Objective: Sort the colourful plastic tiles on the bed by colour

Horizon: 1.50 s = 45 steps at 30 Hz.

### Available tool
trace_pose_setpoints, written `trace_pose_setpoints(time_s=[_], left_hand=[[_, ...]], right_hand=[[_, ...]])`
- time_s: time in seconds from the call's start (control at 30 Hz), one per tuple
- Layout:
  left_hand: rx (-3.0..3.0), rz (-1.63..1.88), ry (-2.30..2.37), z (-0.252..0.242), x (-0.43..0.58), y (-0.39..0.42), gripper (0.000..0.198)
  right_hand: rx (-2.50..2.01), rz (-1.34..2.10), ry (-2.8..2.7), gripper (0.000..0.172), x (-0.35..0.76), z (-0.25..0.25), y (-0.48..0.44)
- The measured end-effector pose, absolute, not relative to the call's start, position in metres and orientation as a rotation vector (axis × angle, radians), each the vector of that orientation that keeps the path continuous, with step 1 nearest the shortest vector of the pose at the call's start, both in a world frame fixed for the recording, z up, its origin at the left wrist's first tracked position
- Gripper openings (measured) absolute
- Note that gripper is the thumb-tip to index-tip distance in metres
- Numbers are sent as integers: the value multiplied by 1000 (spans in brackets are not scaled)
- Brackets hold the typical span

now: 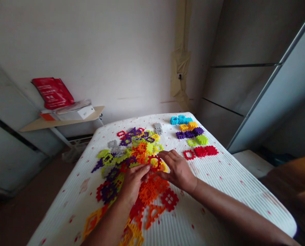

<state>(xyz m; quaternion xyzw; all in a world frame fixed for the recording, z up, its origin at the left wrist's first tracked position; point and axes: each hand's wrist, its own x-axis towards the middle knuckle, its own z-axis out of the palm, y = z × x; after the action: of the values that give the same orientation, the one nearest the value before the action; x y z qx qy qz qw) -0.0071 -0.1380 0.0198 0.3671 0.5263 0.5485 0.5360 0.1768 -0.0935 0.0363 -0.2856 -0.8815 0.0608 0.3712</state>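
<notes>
A red square frame piece (155, 163) is upright above the middle of a mixed pile of toothed plastic pieces (147, 193). My left hand (135, 179) pinches its left edge between thumb and fingers. At its right side is my right hand (177, 169), fingers and thumb spread apart, close to the piece; whether the fingertips touch it is unclear. Right of the pile, sorted pieces lie in rows: light blue (181, 119), yellow-orange (188, 126), purple (189, 133), lime green (201, 139) and red (206, 151). A grey stack (157, 128) stands near the far edge.
The pieces lie on a padded white cover with red specks (219, 184). A side table (96, 113) at the left holds a red package (52, 92) and a white box (83, 112). Grey cabinet panels rise at the right. Something orange-brown is blurred at the right edge.
</notes>
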Motion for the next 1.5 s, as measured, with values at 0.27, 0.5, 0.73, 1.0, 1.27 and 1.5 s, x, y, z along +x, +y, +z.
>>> trace_pose_setpoints(time_s=[0.27,0.5,0.73,1.0,1.27,1.5], left_hand=[[984,1211,1362,24,-2,-146,30],[1119,1181,1572,32,-25,-156,45],[1114,1298,1762,12,-57,-161,45],[1109,1340,1792,11,-55,-160,42],[1147,1340,1783,9,-56,-159,40],[1557,1330,1828,0,-55,-156,24]], right_hand=[[-745,54,-2334,43,166,29,-96],[-850,-26,-2576,42,240,45,-49],[-999,-26,-2716,32,298,39,-10],[-1108,-65,-2758,26,295,25,-1],[-1118,-33,-2821,24,294,21,1],[-1174,-34,-2858,21,291,18,1]])
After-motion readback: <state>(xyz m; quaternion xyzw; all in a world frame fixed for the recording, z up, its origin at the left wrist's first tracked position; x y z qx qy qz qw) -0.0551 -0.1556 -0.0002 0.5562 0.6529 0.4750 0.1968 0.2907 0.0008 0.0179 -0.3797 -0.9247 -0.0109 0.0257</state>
